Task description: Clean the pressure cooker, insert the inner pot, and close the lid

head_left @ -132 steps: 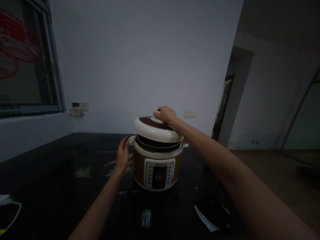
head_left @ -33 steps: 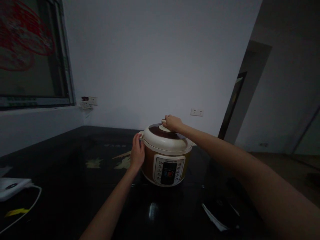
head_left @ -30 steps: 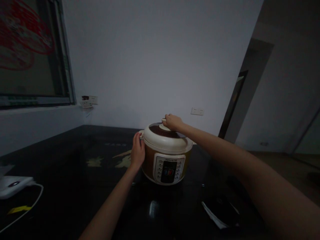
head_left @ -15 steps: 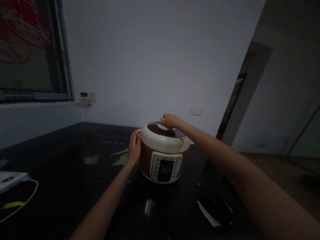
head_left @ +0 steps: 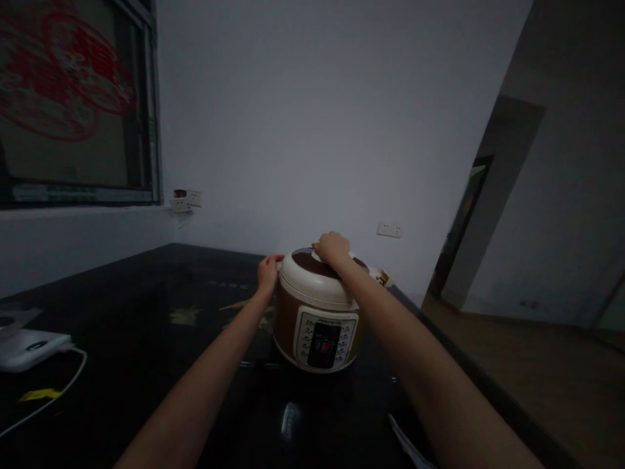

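Observation:
An electric pressure cooker (head_left: pixel 288 319) with a gold-brown body, a cream lid (head_left: pixel 312 281) and a lit front panel stands upright on the dark glossy table (head_left: pixel 215 267). My left hand (head_left: pixel 268 271) is closed at the cooker's left side handle, with the fingertips partly hidden behind it. On top, my right hand (head_left: pixel 333 247) wraps round the lid's knob, covering most of it. The lid sits on the body. A cream side handle (head_left: pixel 381 277) sticks out at the right, beyond my right forearm.
A white device (head_left: pixel 36 348) with a cable lies at the left, near a yellow scrap (head_left: pixel 41 394). A dark item with a pale edge (head_left: pixel 407 443) is partly hidden by my right forearm. A wall socket (head_left: pixel 389 229) is behind the cooker. The table's right edge borders the floor.
My right hand has turned on the knob, its back now facing up, and the forearm has swung inward. My left hand has shifted its hold at the side handle. The view has moved slightly.

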A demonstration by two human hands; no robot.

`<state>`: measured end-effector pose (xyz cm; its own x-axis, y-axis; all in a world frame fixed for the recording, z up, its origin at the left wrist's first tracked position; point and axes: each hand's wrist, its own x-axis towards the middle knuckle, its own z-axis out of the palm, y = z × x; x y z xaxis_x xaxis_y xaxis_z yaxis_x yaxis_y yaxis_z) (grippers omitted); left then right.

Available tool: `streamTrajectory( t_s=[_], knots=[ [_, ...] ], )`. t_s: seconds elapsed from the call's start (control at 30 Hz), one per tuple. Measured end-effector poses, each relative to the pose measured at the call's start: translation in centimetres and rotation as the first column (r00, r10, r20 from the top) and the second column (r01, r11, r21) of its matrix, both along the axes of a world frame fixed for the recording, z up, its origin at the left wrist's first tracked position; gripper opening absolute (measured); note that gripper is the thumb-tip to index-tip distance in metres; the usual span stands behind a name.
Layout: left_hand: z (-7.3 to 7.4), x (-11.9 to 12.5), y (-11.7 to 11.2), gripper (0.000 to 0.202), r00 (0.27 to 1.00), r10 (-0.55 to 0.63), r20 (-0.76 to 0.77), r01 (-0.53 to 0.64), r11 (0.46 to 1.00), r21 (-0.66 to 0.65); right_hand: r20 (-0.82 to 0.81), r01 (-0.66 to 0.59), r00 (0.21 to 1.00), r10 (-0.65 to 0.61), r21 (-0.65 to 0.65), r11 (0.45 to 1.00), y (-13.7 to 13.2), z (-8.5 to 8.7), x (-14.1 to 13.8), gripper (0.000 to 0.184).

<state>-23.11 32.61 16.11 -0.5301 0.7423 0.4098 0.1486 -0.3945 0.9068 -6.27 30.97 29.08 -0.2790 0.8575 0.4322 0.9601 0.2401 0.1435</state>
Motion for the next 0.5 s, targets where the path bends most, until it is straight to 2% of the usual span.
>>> streamTrajectory(
  t_s=[0.13, 0.5],
  knots=[
    [-0.29, 0.27, 0.18, 0.033, 0.999, 0.032, 0.024, -0.032, 0.999, -0.031, 0.014, -0.033, 0.999, 0.032, 0.028, 0.999, 0.17, 0.03, 0.44, 0.034],
    [0.06, 0.16, -0.25, 0.033, 0.996, 0.091, -0.005, -0.091, 0.991, -0.099, 0.04, -0.096, 0.995, 0.096, 0.011, 0.995, 0.79, 0.0, 1.02, 0.032]
  ],
)
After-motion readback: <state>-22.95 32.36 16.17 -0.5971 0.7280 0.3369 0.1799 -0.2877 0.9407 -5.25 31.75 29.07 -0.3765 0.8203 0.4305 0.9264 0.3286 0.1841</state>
